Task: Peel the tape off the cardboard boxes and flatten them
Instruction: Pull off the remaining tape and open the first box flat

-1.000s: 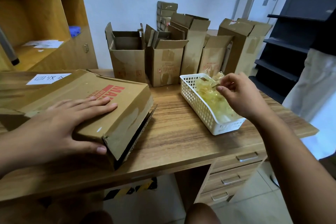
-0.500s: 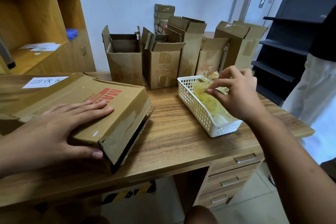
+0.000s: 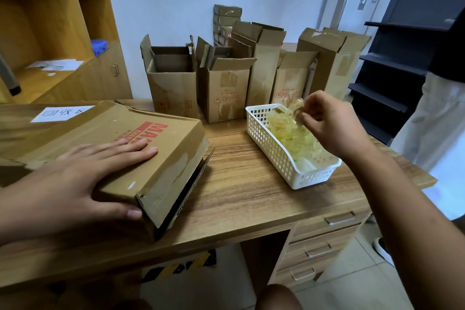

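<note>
A cardboard box [image 3: 161,158] with red print lies on its side on the wooden desk [image 3: 251,196], its end flap hanging loose at the near right. My left hand [image 3: 83,178] rests flat on its top, fingers straight, thumb along the near edge. Over the far end of a white plastic basket [image 3: 281,158] my right hand [image 3: 332,128] pinches a crumpled strip of clear tape [image 3: 293,106]. The basket holds a heap of peeled yellowish tape [image 3: 297,138].
Several open cardboard boxes [image 3: 226,88] stand upright along the desk's far edge by the wall. Wooden shelving [image 3: 50,33] rises at the left, dark shelving [image 3: 392,70] at the right. Another person [image 3: 437,113] stands at the right edge. Drawers [image 3: 327,241] sit under the desk.
My right hand has lifted from the middle of the basket toward its far end, still pinching the tape. The left hand and the box have stayed put.
</note>
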Demonstrator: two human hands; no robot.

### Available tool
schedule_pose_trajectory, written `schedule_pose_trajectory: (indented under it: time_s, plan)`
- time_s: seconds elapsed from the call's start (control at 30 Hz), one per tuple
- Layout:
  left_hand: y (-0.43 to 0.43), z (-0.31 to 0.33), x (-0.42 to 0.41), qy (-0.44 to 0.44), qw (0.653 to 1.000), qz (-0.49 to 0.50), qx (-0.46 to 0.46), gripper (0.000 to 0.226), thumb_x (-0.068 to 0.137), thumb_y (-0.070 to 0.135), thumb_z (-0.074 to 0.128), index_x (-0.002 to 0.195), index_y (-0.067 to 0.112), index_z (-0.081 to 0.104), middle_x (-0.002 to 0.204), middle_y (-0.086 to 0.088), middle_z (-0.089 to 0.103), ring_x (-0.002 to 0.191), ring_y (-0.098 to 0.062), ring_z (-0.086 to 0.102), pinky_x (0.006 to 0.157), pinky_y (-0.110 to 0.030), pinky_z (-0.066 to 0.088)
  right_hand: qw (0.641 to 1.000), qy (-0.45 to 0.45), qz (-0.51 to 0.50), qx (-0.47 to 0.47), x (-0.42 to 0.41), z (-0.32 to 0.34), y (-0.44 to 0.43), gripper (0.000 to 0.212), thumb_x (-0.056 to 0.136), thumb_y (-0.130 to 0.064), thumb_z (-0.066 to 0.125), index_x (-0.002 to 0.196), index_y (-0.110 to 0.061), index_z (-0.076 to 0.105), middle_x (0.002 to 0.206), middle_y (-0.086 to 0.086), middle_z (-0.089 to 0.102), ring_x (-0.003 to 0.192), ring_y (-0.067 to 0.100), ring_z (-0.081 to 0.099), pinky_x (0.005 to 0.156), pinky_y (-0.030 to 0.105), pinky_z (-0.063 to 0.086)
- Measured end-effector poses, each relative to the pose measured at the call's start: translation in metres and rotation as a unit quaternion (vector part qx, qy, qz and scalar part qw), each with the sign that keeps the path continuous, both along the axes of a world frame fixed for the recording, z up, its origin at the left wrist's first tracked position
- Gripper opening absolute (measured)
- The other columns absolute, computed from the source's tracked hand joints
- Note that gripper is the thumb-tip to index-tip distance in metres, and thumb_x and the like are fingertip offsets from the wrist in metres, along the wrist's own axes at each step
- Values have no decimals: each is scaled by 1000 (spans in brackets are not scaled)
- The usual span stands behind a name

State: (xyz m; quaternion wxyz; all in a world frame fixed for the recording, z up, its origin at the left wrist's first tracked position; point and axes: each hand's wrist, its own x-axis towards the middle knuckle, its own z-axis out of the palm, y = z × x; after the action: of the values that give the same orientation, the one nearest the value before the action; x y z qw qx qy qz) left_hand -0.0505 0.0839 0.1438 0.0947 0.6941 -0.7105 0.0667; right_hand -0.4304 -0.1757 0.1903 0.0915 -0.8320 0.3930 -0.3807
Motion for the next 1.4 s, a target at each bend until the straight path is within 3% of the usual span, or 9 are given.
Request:
schedule_pose_trajectory:
  time_s: [0.13, 0.33, 0.43, 0.6, 0.83, 1.0, 1.1, 1.27, 1.4]
  plan:
    - [1, 2, -3, 4, 1000, 0, 1, 107, 60, 97, 55, 153, 54, 22, 159, 33, 18, 147, 10, 11, 100, -54, 42, 999, 0, 16, 51, -2, 2, -3, 41, 89, -14, 75, 109, -27, 41, 81, -5, 72, 72, 7, 67, 62, 22, 52]
    - [1, 3, -4, 7, 1000, -1, 4, 107, 60, 96, 54, 152, 54, 21, 159, 34, 18, 146, 11, 9, 102, -54, 40, 999, 49, -8, -14, 4, 1, -8, 15, 98, -14, 64, 110, -21, 71, 99, -2, 63, 86, 17, 61, 81, 30, 47]
    - [1, 3, -3, 4, 1000, -3, 5, 107, 60, 96, 54, 153, 53, 22, 159, 33, 18, 146, 10, 10, 101, -54, 40, 998, 63, -21, -13, 4, -7, -13, 18, 98, -22, 66, 113, -19, 74, 111, -1, 54, 96, 17, 56, 86, 24, 36]
    - [-1, 1, 1, -1, 1000, -3, 7, 108, 60, 96, 54, 153, 52, 22, 160, 32, 19, 147, 9, 11, 100, -53, 41, 991, 100, -72, -48, -2, -29, -16, 22, 100, -33, 61, 115, -31, 76, 126, -6, 59, 118, 24, 41, 91, 31, 22]
    - [-6, -3, 8, -13, 1000, 2, 21, 110, 59, 97, 54, 154, 52, 21, 160, 31, 17, 148, 7, 10, 99, -52, 42, 994, 89, -62, 12, -5, -57, -6, 25, 94, -20, 69, 115, -33, 75, 122, -1, 54, 116, 24, 43, 104, 38, 35]
    - [-4, -2, 6, -9, 1000, -2, 15, 109, 59, 96, 55, 153, 52, 21, 160, 31, 17, 147, 8, 12, 99, -52, 42, 1000, -21, -14, 14, -8, -49, 5, 27, 93, -25, 72, 119, -32, 72, 119, -4, 49, 122, 21, 47, 109, 38, 38]
    - [-2, -1, 2, -5, 1000, -7, 3, 108, 60, 96, 55, 153, 51, 23, 160, 31, 19, 147, 8, 13, 97, -48, 41, 996, -75, -54, -9, -14, -52, 11, 39, 89, -35, 74, 126, -33, 63, 122, -8, 39, 123, 16, 43, 110, 42, 39]
    - [0, 0, -3, 3, 1000, -9, -9, 106, 61, 96, 54, 153, 52, 24, 160, 31, 20, 147, 9, 13, 99, -49, 41, 992, -32, -97, 80, -27, -80, 18, 81, 73, -59, 79, 137, -26, 41, 133, -4, 41, 113, 17, 58, 93, 47, 54]
    - [0, 2, -5, 4, 1000, -8, -11, 106, 61, 96, 54, 152, 53, 24, 159, 32, 20, 146, 10, 12, 100, -49, 40, 992, -21, -90, 81, -28, -97, 22, 81, 68, -55, 86, 129, -24, 42, 112, -9, 53, 98, 12, 59, 82, 41, 54]
